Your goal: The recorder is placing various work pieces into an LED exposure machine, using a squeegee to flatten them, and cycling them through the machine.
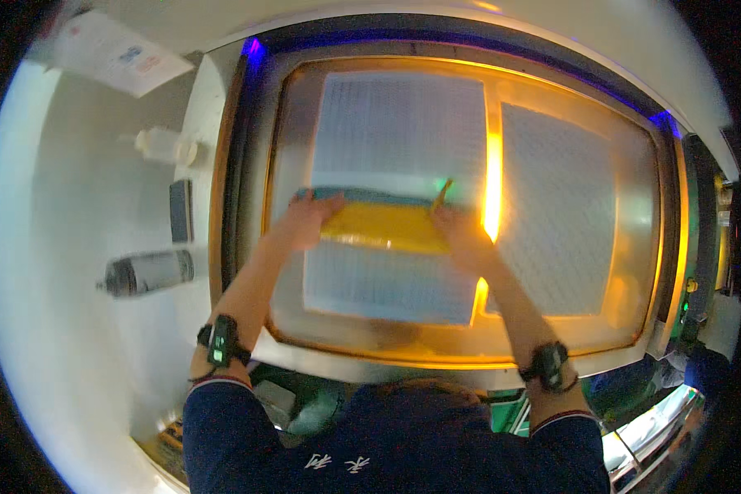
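Navy shirt [412,436] sits below yellow tool [387,226]; bottles [160,272] flank dark block [180,211], left.

A pale surface [74,222] spans the left of the frame. Directly on it, at left and running downward, are a whitish bottle [165,146], a dark block [180,211] and a grey bottle [150,272], tipped on its side. A white-edged bed [436,375] fills the centre, bearing a large framed screen [552,206]

From the wearer's head, one wide fisheye camera looks steeply down past the navy shirt [412,445] at the lower edge, near enough that the orange-edged panel [387,336] dominates mid-frame; straight edges bow toward black corners.
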Motion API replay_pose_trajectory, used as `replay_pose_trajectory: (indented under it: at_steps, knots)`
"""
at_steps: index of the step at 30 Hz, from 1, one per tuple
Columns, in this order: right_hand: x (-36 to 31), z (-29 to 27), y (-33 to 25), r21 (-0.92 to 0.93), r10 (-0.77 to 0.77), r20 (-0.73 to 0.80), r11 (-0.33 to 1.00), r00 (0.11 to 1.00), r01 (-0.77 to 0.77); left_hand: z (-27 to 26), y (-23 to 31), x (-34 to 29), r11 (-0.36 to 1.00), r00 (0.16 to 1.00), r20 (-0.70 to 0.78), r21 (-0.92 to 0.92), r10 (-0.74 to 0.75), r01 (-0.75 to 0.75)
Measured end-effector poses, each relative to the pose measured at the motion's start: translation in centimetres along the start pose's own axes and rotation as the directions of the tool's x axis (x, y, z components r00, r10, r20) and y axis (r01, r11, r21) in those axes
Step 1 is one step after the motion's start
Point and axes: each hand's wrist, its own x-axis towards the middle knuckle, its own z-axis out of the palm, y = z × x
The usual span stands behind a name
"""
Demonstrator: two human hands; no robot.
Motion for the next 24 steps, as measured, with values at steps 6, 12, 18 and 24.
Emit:
replay_pose_trajectory:
  at_steps: [6, 12, 18, 24]
  knots:
    - [22.0, -6.6, 11.6, -0.222, 0.105, -0.162, 0.965, 0.981, -0.14, -9.5, -12.7, 18.6, 0.985, 0.971, -0.171, -0.056, -0.168, 0.161]
    - [23.9, -4.6, 12.4, -0.21, 0.138, -0.287, 0.956, 0.948, -0.203, -8.1, -14.5, 19.7, 0.987, 0.891, -0.436, 0.042, -0.124, 0.158]
    - [1.0, 1.0, -1.6, -0.123, -0.037, -0.087, 0.992, 0.996, 0.026, 5.2, -0.3, -0.9, 0.994, 0.987, -0.12, -0.013, -0.112, 0.111]
    - [-23.3, 5.2, -13.1, 0.219, -0.032, 0.166, 0.976, 0.986, -0.005, 9.5, 15.7, -19.9, 0.972, 0.97, 0.223, -0.228, 0.101, -0.049]
